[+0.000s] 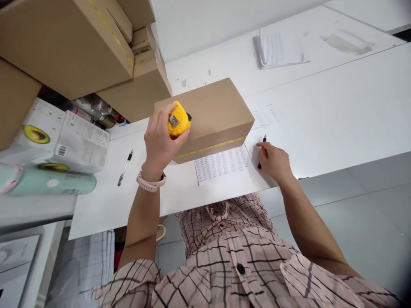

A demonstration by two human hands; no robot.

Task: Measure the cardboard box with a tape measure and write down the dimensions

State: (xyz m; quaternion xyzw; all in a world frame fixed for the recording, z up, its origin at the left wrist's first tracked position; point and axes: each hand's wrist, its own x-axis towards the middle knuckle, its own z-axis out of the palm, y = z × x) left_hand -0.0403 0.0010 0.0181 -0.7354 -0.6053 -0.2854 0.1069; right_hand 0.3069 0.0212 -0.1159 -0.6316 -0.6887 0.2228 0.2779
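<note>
In the head view, my left hand (160, 136) is closed around a yellow tape measure (180, 119), over the left end of a closed brown cardboard box (213, 109). A yellow strip runs along the box's near side. My right hand (274, 160), fingers curled, is at a dark pen (264, 138) just right of the box; the pen's two ends show past the fingers and its middle is hidden. A printed sheet (221, 166) with rows of small text sticks out from the box's near side. Another pen (125, 167) lies on the white table (180, 194) left of my left hand.
Large cardboard boxes (70, 47) are stacked at the upper left. Below them are white cartons with avocado pictures (85, 139) and a mint-green bottle (61, 183). A stack of papers (281, 49) lies at the back, and a second printed sheet (261, 119) shows behind the box.
</note>
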